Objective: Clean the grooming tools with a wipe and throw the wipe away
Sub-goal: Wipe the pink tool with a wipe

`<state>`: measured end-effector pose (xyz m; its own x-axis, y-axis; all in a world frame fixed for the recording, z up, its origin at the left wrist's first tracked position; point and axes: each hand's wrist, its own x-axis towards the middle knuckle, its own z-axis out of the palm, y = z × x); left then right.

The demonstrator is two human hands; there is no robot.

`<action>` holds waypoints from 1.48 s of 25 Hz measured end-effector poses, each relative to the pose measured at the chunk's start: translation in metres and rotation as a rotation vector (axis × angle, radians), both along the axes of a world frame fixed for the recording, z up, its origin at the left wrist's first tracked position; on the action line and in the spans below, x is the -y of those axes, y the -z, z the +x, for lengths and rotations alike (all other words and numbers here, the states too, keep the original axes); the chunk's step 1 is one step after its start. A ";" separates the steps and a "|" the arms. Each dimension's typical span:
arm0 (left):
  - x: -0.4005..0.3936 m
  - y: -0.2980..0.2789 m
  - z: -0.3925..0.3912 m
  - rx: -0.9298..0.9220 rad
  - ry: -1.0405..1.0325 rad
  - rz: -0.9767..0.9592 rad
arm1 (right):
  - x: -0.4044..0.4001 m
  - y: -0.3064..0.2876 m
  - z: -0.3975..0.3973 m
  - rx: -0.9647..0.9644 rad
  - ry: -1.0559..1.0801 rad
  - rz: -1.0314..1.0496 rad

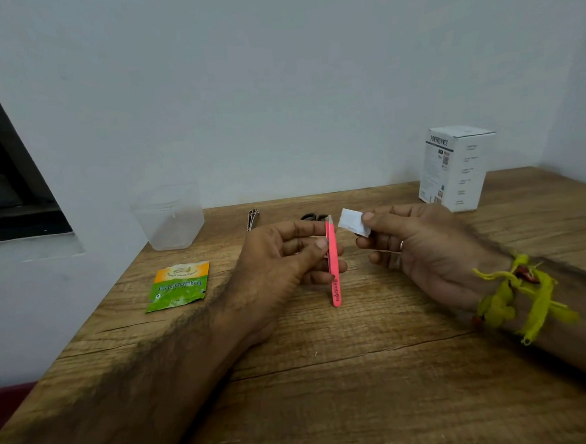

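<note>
L hand (280, 257) fingers (315, 246) pinch slim pink metal tweezers (333, 264) mid-shaft, tip up, above wooden worktop (328, 374). R hand (420, 248) thumb + forefinger clamp small folded white wipe (351, 221), just right of tweezer tip, not touching. Beyond L fingers: silver nail clipper (252, 218), black scissors (313, 217) partly hidden. Green-orange sachet (179, 286) left of L hand.

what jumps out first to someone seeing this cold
The pink tweezers, held upright in the left hand at mid-table, catch the eye first. Just right of them, the right hand pinches a small white wipe. A green sachet lies at the table's left edge.
</note>
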<state>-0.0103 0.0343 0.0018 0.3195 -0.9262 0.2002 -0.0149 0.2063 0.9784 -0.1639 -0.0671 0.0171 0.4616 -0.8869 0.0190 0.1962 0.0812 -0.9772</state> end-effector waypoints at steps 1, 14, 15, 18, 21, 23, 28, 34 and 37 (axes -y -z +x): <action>0.000 0.000 0.000 0.008 0.012 0.000 | -0.001 0.000 0.000 0.005 -0.011 0.004; 0.002 0.001 -0.002 0.093 -0.057 -0.063 | -0.007 -0.006 -0.001 0.071 -0.029 0.084; 0.002 0.002 -0.002 0.090 -0.062 -0.060 | -0.007 -0.006 -0.001 0.075 -0.028 0.089; 0.002 0.002 -0.003 0.096 -0.071 -0.048 | -0.009 -0.005 0.000 0.056 -0.032 0.090; 0.003 0.002 -0.003 0.085 -0.074 -0.044 | -0.010 -0.004 0.001 0.033 -0.022 0.094; 0.003 0.002 -0.004 0.083 -0.081 -0.047 | -0.011 -0.004 0.001 0.034 -0.021 0.097; 0.005 0.002 -0.006 0.090 -0.106 -0.055 | -0.014 -0.006 0.002 0.049 -0.022 0.090; 0.006 0.002 -0.008 0.121 -0.108 -0.071 | -0.022 -0.006 0.005 0.007 -0.048 0.021; 0.005 0.002 -0.009 0.126 -0.110 -0.073 | -0.023 -0.005 0.005 -0.025 -0.055 -0.023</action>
